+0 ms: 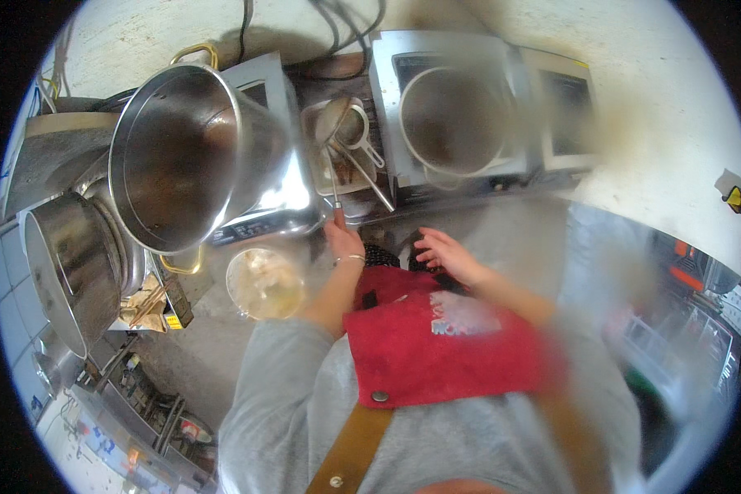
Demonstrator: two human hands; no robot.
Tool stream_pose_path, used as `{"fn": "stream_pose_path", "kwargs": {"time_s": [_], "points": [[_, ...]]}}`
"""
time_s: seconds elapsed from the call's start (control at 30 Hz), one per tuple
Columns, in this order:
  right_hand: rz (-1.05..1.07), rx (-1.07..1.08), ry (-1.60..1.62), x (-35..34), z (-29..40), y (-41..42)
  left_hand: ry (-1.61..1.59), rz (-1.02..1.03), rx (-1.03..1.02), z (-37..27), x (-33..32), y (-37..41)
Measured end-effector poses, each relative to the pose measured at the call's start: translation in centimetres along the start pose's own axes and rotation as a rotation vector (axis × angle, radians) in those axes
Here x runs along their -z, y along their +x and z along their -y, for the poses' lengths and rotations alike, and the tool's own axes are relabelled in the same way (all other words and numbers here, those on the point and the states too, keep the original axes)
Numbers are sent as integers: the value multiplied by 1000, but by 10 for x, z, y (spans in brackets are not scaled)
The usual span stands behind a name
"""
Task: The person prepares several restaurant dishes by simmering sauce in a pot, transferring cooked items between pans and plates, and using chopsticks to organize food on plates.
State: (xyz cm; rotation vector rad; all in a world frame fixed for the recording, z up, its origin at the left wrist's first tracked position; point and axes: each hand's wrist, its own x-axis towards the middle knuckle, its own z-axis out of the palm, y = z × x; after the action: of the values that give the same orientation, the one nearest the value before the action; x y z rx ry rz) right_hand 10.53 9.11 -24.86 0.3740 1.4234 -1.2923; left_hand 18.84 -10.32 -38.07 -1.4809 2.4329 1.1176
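Observation:
My left hand (pixel 344 242) is closed around the wooden handle (pixel 339 215) of a long metal utensil. Its shaft runs up into a shallow tray (pixel 359 183) between two cookers. A ladle bowl (pixel 330 120) and a small strainer with a pale handle (pixel 373 154) overlap there, beside another metal handle (pixel 370 184). Which shaft joins the ladle bowl is hard to tell. Brown residue lies in the tray. My right hand (pixel 447 252) hovers in front of my red apron (pixel 444 364), fingers apart and holding nothing.
A tall steel pot with brass-coloured handles (pixel 176 160) stands left on a cooker (pixel 296 185). Another pot (pixel 454 123), partly blurred, sits on the right cooker (pixel 386 74). Below left is a clear container with pale contents (pixel 265 284). A large tilted pot (pixel 68 272) is farther left.

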Motion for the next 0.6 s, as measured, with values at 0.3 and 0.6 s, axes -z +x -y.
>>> {"fn": "stream_pose_path", "kwargs": {"time_s": [0.3, 0.6], "points": [[26, 78, -118, 68, 47, 5, 127, 279, 117, -29, -28, 29], [-411, 477, -424, 212, 206, 88, 90, 83, 157, 5, -108, 8]]}}
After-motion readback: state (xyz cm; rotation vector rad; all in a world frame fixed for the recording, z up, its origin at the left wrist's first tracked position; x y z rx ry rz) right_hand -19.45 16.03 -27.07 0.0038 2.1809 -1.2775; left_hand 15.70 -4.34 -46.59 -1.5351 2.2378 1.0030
